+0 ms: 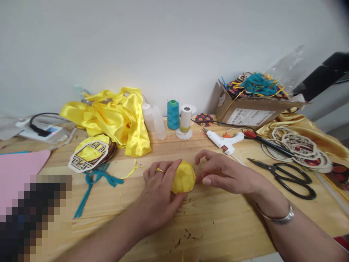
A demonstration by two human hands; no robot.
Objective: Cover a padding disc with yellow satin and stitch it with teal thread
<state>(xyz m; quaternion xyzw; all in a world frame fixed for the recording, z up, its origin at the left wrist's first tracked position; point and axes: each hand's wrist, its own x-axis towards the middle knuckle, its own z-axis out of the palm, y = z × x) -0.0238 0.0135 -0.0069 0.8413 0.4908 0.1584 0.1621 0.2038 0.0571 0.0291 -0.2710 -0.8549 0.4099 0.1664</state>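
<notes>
A small piece wrapped in yellow satin [184, 177] lies on the wooden table [218, 218] in front of me. My left hand [159, 193], with a gold ring, rests over its left side, fingers curved on the fabric. My right hand [220, 173], a silver bangle at the wrist, pinches the piece's right edge with thumb and fingers.
Behind lie a heap of yellow satin [114, 116], a laser-cut wooden frame [88, 155], teal ribbon [95, 182], two plastic bottles [154, 122], a teal thread spool [173, 114], a white spool [186, 120], a glue gun [225, 141], black scissors [289, 177], cut wooden frames [300, 149] and a cardboard box [253, 109].
</notes>
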